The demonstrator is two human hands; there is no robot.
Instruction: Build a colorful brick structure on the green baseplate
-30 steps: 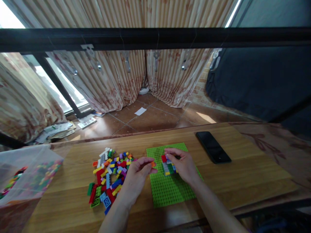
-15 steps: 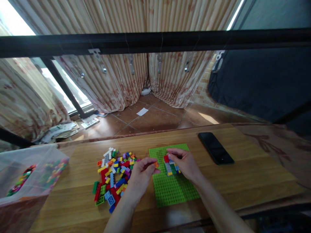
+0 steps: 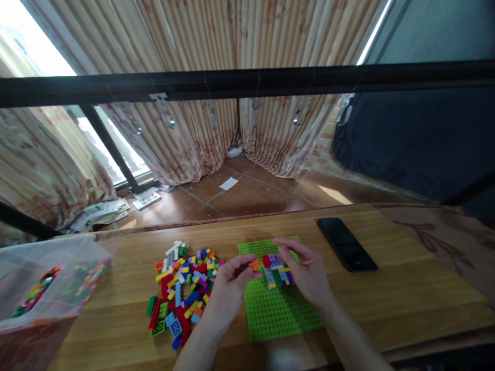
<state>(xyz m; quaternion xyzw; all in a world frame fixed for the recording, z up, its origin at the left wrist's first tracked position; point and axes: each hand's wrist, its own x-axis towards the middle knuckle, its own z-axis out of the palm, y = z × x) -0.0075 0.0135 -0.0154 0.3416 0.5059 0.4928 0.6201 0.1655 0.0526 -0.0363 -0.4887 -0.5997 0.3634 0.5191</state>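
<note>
My left hand [image 3: 231, 286] pinches an orange toy brick [image 3: 254, 265] between thumb and fingers, just left of the built block. That block of multicoloured bricks [image 3: 277, 271] sits on the green baseplate [image 3: 282, 319], with red and purple bricks along its far edge. My right hand [image 3: 305, 268] is at the block's right side, thumb and index finger apart, nothing visible between them. It hides part of the block's right edge and the plate behind. Left of my left hand lies a pile of loose bricks [image 3: 192, 282] in many colours.
A black phone [image 3: 347, 244] lies on the wooden table [image 3: 127, 288] at the right. At the far left stands a translucent plastic bin [image 3: 46, 252] with more bricks inside. A dark horizontal bar [image 3: 247, 84] crosses in front of the curtains [image 3: 193, 41].
My right hand has drawn back from the top of the block, uncovering purple bricks at its far edge. My left hand has brought the orange brick closer to the block. The view has tilted slightly.
</note>
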